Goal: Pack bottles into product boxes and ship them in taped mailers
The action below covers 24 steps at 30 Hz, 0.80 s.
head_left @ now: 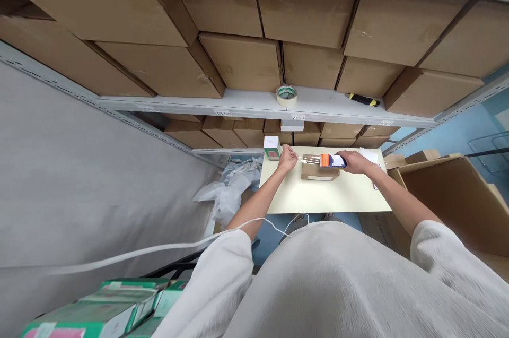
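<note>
A small brown cardboard box [318,172] with a white label on its near side rests on the pale yellow board [306,201]. Over its top, my right hand [353,162] is wrapped round the end of a tape dispenser [332,161] with orange and dark blue parts. Its front end points left. My left hand [288,158] is closed beside the left end of the box, its fingers pinched near the dispenser's tip; what they hold is too small to make out. Just behind my left hand stands a small green and white box [272,148].
Above the board, a grey shelf [254,107] holds large cartons, a tape roll [286,95] and a yellow-black cutter [363,100]. At right stands a big open carton [457,200]. Plastic bags [234,189] lie at left. A white cable [170,246] crosses my left arm.
</note>
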{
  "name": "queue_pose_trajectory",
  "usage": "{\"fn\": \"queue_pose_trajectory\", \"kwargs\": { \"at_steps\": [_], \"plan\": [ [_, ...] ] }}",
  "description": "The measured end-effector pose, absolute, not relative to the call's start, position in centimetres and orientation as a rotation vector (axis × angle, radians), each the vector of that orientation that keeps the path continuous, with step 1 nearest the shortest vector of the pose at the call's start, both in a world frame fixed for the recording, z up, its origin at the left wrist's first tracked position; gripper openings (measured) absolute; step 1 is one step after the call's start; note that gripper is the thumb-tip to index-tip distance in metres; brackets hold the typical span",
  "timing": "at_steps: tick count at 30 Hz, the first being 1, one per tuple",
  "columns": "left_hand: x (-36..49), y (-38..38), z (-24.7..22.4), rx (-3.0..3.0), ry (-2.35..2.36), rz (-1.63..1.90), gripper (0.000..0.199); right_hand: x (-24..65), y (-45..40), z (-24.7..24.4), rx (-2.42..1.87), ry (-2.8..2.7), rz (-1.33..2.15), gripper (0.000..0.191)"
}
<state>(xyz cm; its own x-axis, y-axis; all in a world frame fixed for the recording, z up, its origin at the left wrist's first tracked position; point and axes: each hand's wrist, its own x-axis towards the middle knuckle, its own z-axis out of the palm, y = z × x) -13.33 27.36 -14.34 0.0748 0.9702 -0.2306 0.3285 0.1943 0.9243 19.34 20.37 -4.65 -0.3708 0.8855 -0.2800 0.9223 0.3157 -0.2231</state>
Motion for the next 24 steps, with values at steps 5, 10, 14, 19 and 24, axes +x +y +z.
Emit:
{"fn": "queue_pose_trajectory", "kwargs": {
  "at_steps": [5,10,14,19,24],
  "plan": [
    [-12.9,26.8,-15.1,1.320,1.488,0.774,0.035,18.8,21.1,-5.3,1.680,2.400,-0.480,0.045],
    [-12.3,26.5,-16.2,1.308,1.527,0.769,0.037,18.0,21.7,-6.2,1.685,2.360,-0.471,0.048],
    [-12.5,26.4,-17.2,1.276,1.560,0.755,0.036,17.5,22.0,-6.5,1.674,2.352,-0.444,0.054],
    [-12.9,26.3,-18.4,1.251,1.575,0.768,0.039,16.2,22.4,-6.4,1.664,2.315,-0.405,0.056],
    [-12.8,26.2,-19.9,1.197,1.577,0.800,0.041,15.2,22.6,-5.8,1.666,2.293,-0.406,0.051]
  ]
}}
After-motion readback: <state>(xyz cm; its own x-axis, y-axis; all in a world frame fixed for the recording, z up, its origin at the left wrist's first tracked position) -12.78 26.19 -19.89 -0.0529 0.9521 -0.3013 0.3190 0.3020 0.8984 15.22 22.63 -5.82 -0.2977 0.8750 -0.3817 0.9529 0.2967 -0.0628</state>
